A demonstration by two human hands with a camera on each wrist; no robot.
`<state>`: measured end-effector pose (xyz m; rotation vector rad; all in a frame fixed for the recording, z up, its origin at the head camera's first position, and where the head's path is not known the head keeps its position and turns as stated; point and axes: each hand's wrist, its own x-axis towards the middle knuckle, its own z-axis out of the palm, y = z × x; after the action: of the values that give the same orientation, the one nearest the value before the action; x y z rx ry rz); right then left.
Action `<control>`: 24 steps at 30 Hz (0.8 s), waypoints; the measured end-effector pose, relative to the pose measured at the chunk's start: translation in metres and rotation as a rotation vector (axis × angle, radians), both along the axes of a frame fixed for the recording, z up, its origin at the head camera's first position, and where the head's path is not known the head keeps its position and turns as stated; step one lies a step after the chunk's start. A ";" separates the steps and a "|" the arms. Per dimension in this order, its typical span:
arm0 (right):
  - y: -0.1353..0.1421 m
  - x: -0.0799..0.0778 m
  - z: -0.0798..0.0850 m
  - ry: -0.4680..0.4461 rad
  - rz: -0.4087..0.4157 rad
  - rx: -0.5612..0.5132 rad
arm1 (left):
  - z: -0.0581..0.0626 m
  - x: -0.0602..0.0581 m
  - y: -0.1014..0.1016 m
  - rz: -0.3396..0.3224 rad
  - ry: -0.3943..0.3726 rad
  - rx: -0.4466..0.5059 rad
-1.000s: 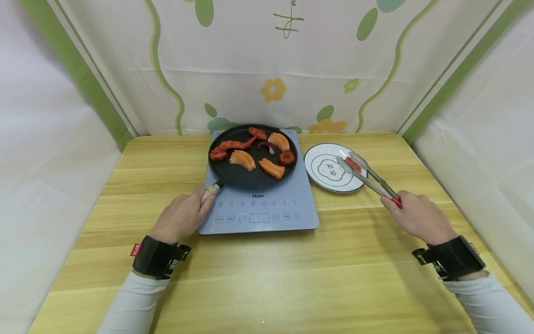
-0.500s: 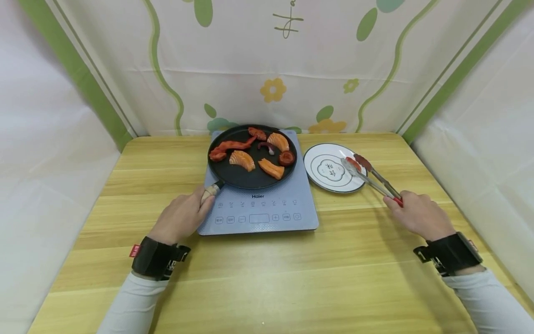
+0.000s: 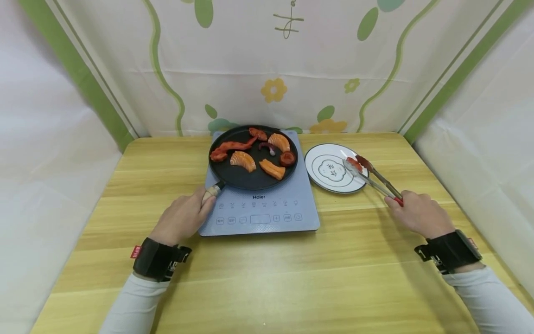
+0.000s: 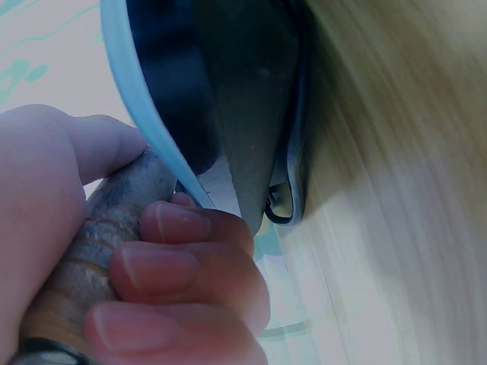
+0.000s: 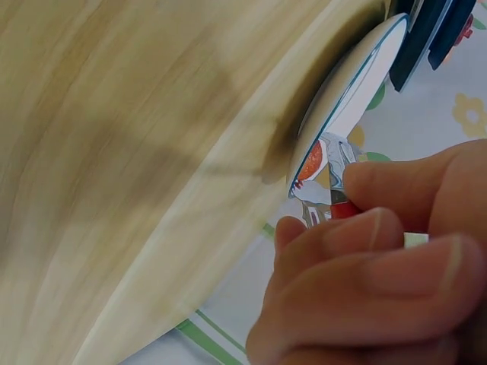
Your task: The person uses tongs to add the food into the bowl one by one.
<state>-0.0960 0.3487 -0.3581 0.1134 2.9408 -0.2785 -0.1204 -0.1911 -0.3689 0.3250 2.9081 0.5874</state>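
In the head view, my left hand (image 3: 180, 215) grips the wooden handle (image 3: 213, 191) of a black frying pan (image 3: 250, 180); the left wrist view shows fingers curled round that handle. Several pieces of food lie in the pan, among them orange salmon-like slices (image 3: 243, 160) and a long red strip (image 3: 230, 147). On the right, my right hand (image 3: 423, 215) holds metal tongs (image 3: 383, 180) with red on the grip. Their tips are at the right side of a white plate (image 3: 320, 157), one on each side of a small red food piece (image 3: 354, 163).
Under the pan is a grey-blue Haier induction cooker (image 3: 258, 226) with its control panel facing me. The plate stands just right of it on the wooden table (image 3: 267, 278). A patterned white cloth (image 3: 233, 60) hangs behind, with white sides left and right.
The tongs have shifted slightly right and turned, with their far tip moving past the red piece to the plate's right rim. My left hand and the pan stay as they were.
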 end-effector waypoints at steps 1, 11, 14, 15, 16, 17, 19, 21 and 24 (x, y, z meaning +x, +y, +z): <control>0.000 0.000 0.000 0.001 0.001 0.001 | 0.000 0.000 0.000 0.000 -0.002 0.000; -0.003 -0.007 -0.001 0.021 0.027 0.002 | 0.000 0.000 0.000 0.002 -0.001 -0.004; -0.003 -0.009 -0.002 0.003 0.036 -0.001 | 0.000 0.000 0.001 0.003 -0.007 -0.002; -0.004 -0.009 -0.003 -0.001 0.039 -0.002 | 0.000 0.000 0.001 0.004 -0.008 -0.003; -0.004 -0.010 -0.003 -0.002 0.043 -0.001 | 0.000 0.000 0.001 0.004 -0.009 -0.003; -0.004 -0.010 -0.004 -0.001 0.048 0.003 | 0.000 0.000 0.001 0.004 -0.010 -0.002; -0.006 -0.011 -0.005 0.005 0.063 0.009 | 0.000 0.000 0.001 0.004 -0.008 -0.005; -0.007 -0.012 -0.006 0.016 0.078 0.015 | 0.000 0.000 0.001 0.005 -0.007 -0.006; -0.009 -0.012 -0.007 0.025 0.090 0.020 | 0.000 0.000 0.000 0.006 -0.006 -0.006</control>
<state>-0.1083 0.3401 -0.3656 -0.0200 2.9637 -0.2389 -0.1202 -0.1909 -0.3694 0.3138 2.9051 0.5787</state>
